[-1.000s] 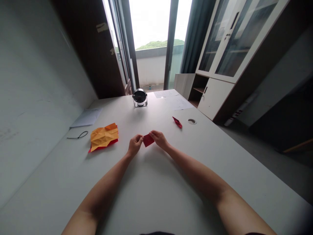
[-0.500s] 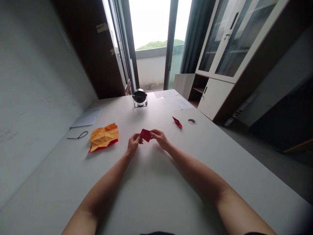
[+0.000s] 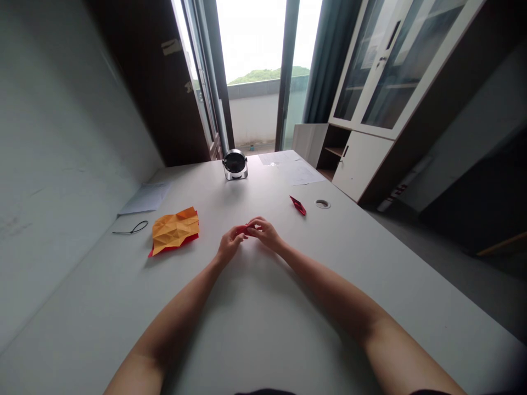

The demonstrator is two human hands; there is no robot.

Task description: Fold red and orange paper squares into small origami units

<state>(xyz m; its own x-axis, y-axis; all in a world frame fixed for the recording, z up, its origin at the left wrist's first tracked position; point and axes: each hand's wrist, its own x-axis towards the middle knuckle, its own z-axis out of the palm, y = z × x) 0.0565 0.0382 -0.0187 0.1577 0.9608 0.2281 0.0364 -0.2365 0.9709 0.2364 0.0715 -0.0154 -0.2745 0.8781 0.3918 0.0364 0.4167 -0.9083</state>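
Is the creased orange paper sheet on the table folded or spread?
Spread: the creased orange paper sheet shows a wide face, crossed by fold lines.

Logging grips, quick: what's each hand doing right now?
Left hand: holding the red paper.
Right hand: holding the same red paper.

Paper, metal and a smooth desk (image 3: 263, 323)
The held red paper (image 3: 242, 230) looks matt, the orange paper (image 3: 175, 229) roughly creased; the round device's stand (image 3: 242, 176) shines like polished metal; the curtain (image 3: 327, 66) looks like cloth.

White table (image 3: 255, 323): orange paper (image 3: 175, 229), possible fan (image 3: 235, 163)
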